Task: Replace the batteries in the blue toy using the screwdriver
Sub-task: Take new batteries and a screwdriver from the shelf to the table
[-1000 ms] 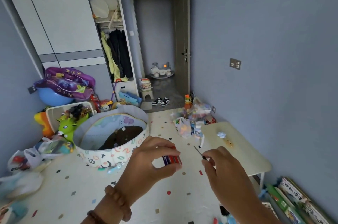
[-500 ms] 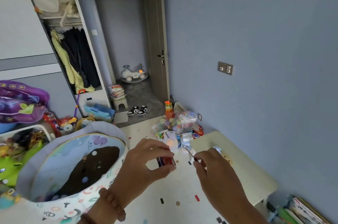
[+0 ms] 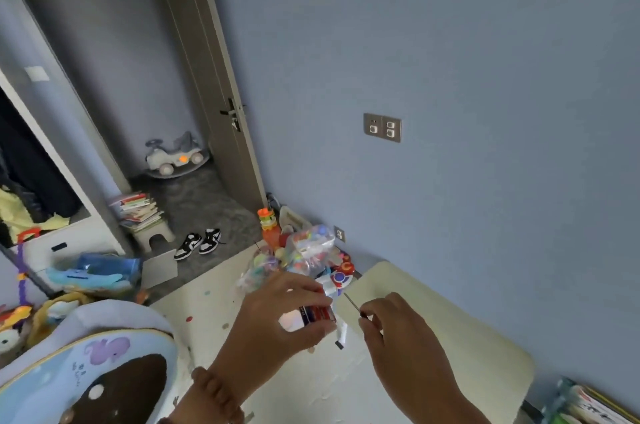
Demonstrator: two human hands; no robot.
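Observation:
My left hand [image 3: 277, 316] is raised in front of me and pinches a small pack of red and dark blue batteries [image 3: 317, 313] between thumb and fingers. Just to its right, my right hand [image 3: 398, 337] grips a thin screwdriver [image 3: 352, 302]; only the metal shaft shows, pointing up and left toward the batteries. I cannot single out the blue toy among the toys in view.
A low cream table [image 3: 450, 330] stands against the blue wall at right. Bagged toys [image 3: 298, 254] pile in the corner beyond it. A round fabric bin [image 3: 86, 364] sits at lower left, a blue toy heap [image 3: 93, 273] by the wardrobe, shoes [image 3: 199, 242] near the doorway.
The view has swung right and closer to the wall, so the bin and wardrobe slid left. Both hands keep their grips and stay close together in front of me.

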